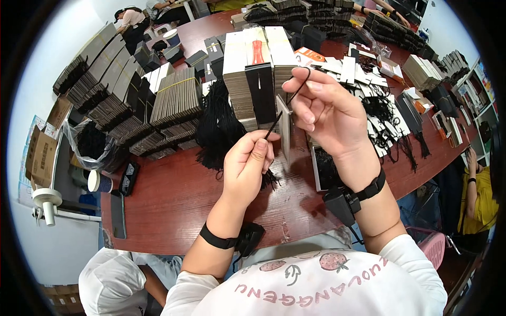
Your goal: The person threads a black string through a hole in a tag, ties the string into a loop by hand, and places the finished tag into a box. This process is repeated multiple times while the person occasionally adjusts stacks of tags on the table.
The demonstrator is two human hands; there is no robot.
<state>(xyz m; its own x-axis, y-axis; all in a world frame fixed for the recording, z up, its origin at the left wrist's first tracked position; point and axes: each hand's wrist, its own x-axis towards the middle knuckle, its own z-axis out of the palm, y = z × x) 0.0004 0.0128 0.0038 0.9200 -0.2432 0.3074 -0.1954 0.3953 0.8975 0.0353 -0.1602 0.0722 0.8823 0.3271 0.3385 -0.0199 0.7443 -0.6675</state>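
Note:
A thin black cord (274, 122) runs between my hands, past a pale grey board (284, 131) standing nearly edge-on between them. My left hand (246, 166) pinches the cord's lower end between thumb and fingers, left of the board. Higher up, my right hand (334, 108) has its curled fingers on the cord where it bends in a loop. Whether the cord passes through a hole in the board cannot be seen. Behind the board stands an upright black block (260, 92) with a red-handled tool (257, 51) at its top. A thick bundle of black cords (219, 118) hangs beside it.
Tall stacks of grey boards (176, 97) line the left and middle of the red-brown table (168, 197). White strips with black cords (377, 105) lie at right, near an open tray (322, 174). A paper cup (99, 181) stands at left. Other people sit around the table.

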